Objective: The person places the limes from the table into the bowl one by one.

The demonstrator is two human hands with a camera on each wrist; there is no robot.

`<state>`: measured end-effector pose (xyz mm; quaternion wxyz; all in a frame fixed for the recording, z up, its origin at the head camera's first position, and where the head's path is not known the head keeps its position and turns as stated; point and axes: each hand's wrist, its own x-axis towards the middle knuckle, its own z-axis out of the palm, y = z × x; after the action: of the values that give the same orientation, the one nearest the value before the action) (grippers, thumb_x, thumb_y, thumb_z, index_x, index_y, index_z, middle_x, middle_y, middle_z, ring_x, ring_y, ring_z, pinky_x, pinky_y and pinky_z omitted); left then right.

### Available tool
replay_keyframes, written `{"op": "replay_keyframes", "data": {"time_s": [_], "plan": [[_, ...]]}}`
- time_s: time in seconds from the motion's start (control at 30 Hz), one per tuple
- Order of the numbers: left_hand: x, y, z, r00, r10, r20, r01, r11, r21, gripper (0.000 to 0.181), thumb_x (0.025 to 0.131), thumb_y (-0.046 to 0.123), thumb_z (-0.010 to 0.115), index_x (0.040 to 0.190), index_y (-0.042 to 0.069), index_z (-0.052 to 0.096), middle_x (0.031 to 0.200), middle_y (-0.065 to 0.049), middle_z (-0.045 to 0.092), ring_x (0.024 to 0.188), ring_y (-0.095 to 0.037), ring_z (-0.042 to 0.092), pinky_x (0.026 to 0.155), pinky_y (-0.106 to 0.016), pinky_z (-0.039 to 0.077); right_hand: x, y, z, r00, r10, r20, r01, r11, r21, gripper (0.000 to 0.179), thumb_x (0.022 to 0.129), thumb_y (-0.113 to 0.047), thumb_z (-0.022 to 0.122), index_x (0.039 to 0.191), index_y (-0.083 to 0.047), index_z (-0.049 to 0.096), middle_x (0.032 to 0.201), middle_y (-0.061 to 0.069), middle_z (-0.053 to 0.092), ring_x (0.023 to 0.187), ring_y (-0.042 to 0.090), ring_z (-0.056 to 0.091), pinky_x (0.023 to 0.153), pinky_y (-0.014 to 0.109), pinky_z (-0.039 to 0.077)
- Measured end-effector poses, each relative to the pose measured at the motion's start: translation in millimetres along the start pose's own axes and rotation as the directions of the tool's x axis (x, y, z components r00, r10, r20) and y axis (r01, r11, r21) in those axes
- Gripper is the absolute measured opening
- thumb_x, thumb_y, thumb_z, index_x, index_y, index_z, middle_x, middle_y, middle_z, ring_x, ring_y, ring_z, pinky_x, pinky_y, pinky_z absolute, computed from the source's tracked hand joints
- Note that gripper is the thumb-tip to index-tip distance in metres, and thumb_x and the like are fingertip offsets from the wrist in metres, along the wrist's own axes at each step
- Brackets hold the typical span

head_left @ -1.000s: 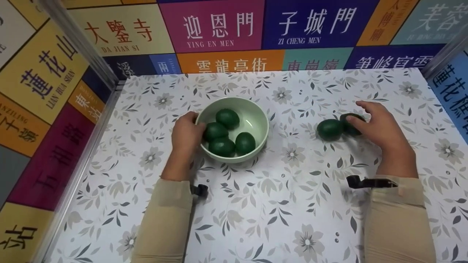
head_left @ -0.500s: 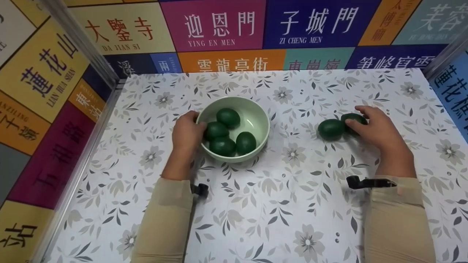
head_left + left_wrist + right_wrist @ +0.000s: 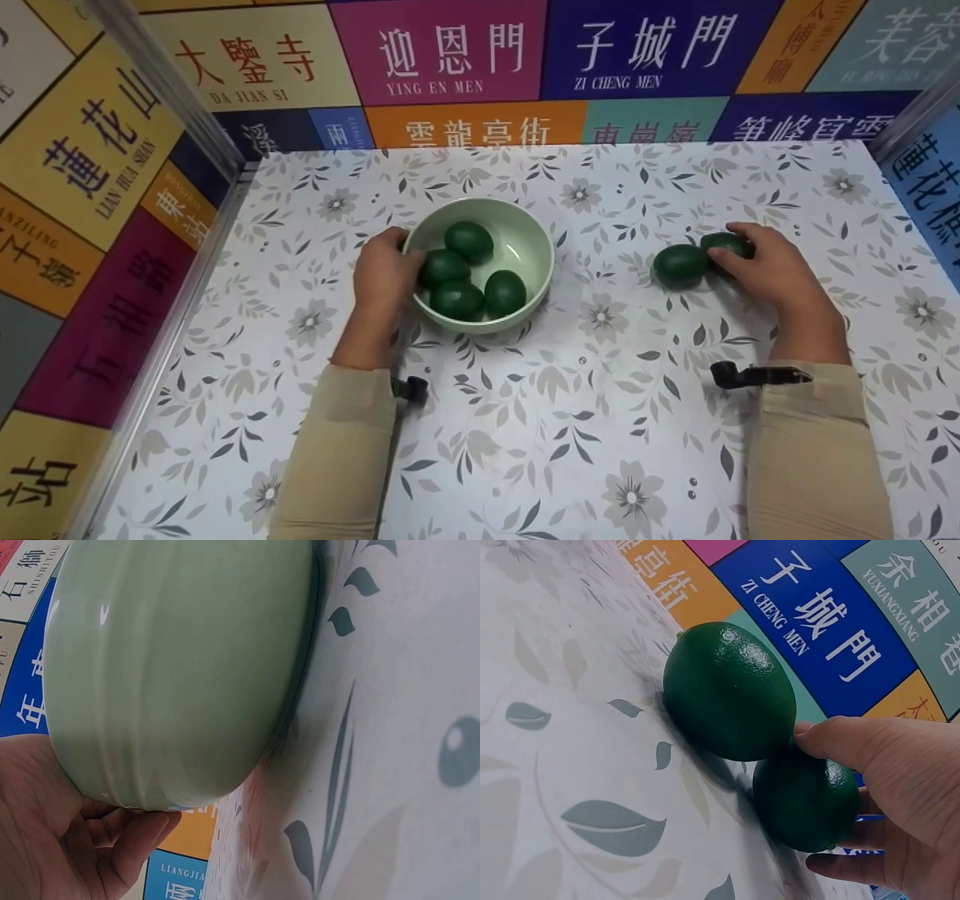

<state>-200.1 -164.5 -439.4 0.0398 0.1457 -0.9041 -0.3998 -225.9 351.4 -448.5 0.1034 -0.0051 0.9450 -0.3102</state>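
My left hand grips a pale green bowl by its left side, the thumb over the rim and the fingers against the outer wall. Inside the bowl lie several dark green limes. On the right, my right hand holds a lime between the thumb on its near side and the fingers curled around the far side. Another lime lies just left of it, the two overlapping in the head view. In the right wrist view the thumb tip is where the two limes meet.
The table has a white cover printed with grey leaves and flowers. Panels with large characters stand along the back and left edges. A small black wrist camera sits at the right cuff, and another at the left.
My right hand has lowered slightly, its fingers closing in around the right lime. The bowl and left hand have stayed in place.
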Motion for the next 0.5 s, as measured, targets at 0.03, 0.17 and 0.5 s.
{"op": "replay_keyframes", "data": {"time_s": [0.03, 0.17, 0.5], "plan": [[-0.3, -0.2, 0.0, 1.0, 0.001, 0.002, -0.001, 1.0, -0.004, 0.029, 0.093, 0.019, 0.061, 0.12, 0.015, 0.073, 0.115, -0.005, 0.073, 0.102, -0.023, 0.065, 0.092, -0.043, 0.054, 0.1, 0.5, 0.2, 1.0, 0.002, 0.001, -0.002, 1.0, -0.001, 0.089, 0.1, -0.062, 0.053, 0.162, -0.004, 0.028, 0.163, 0.033, 0.029, 0.15, 0.057, 0.024, 0.121, 0.07, 0.019], [-0.6, -0.9, 0.7, 1.0, 0.005, 0.006, -0.005, 1.0, -0.025, 0.03, 0.094, 0.02, 0.061, 0.121, 0.015, 0.073, 0.115, -0.004, 0.073, 0.102, -0.022, 0.065, 0.091, -0.042, 0.054, 0.3, 1.7, 1.1, 1.0, 0.006, 0.003, -0.006, 1.0, 0.001, 0.088, 0.1, -0.062, 0.052, 0.163, -0.005, 0.028, 0.163, 0.031, 0.03, 0.149, 0.056, 0.026, 0.12, 0.071, 0.021], [-0.4, 0.3, 0.3, 1.0, -0.013, 0.017, 0.013, 1.0, -0.02, 0.028, 0.095, 0.021, 0.061, 0.121, 0.016, 0.072, 0.116, -0.003, 0.072, 0.102, -0.021, 0.065, 0.092, -0.04, 0.054, -0.9, 1.1, 1.9, 0.999, 0.03, 0.013, -0.031, 0.999, 0.021, 0.091, 0.098, -0.068, 0.051, 0.164, -0.01, 0.028, 0.163, 0.03, 0.032, 0.148, 0.057, 0.028, 0.118, 0.073, 0.022]]}}
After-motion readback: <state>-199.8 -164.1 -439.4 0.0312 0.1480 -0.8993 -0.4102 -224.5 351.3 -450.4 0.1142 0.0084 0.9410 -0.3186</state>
